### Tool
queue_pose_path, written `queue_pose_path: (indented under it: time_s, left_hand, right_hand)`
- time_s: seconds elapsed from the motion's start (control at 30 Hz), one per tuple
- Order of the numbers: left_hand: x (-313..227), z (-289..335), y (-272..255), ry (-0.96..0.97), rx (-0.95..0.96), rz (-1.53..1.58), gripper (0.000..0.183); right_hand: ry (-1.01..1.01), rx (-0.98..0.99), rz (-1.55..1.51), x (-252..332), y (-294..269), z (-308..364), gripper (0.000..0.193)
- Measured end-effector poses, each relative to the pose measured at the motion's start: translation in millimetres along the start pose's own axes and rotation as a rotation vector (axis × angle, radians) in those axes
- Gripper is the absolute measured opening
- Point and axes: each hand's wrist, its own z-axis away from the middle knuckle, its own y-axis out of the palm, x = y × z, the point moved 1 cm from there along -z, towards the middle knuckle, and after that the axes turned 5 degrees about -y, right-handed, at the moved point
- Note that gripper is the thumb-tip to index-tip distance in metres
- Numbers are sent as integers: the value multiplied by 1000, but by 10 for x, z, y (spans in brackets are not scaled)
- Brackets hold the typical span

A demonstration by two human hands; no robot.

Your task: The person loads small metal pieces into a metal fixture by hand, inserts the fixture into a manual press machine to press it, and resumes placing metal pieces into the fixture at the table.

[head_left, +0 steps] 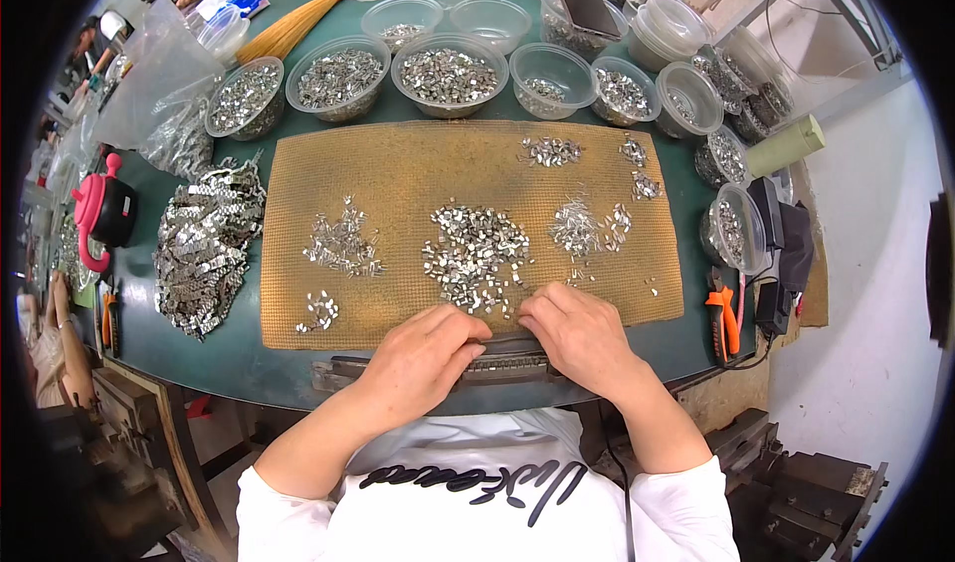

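The person's two hands are working at the lower middle of the frame, over a dark bar (507, 374) that is lying along the near edge of the mat (398, 159). A row (509, 362) of small silver pieces is sitting in the bar, between and just below the hands. The left hand (423, 355) is curling inward, its thumb and forefinger drawing close together over the bar; the right hand (577, 338) is bending its fingers down at the other end of the row, near the mat's lower edge. The fingertips are partly hiding themselves at this angle, so whether either is gripping a piece is not showing. The step in hand seems to be setting or straightening pieces along the bar, with the main pile (476, 254) lying within reach at the centre and looser piles (343, 242) spreading to the left and right. The next move is probably calling for a light fingertip pinch on one piece, while the other hand is keeping the bar steady and the row undisturbed. Linked mesh (211, 249) is lying at the left, and orange pliers (723, 318) are resting at the right.
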Motion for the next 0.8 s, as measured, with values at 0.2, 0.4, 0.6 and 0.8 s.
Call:
queue_pose_path:
  time_s: [0.2,0.4,0.6,0.8]
  left_hand:
    - [-13,14,40,10,-28,19,14]
    - [-33,-51,108,68,-39,18,13]
    - [-100,-99,276,111,44,-17,11]
    - [-142,-142,406,148,73,-97,9]
  right_hand:
    - [-58,-53,-21,109,-151,197,17]
    - [-41,-112,10,123,-112,250,18]
    - [-32,-145,110,-6,-44,142,16]
    - [13,-55,53,-40,-95,104,15]
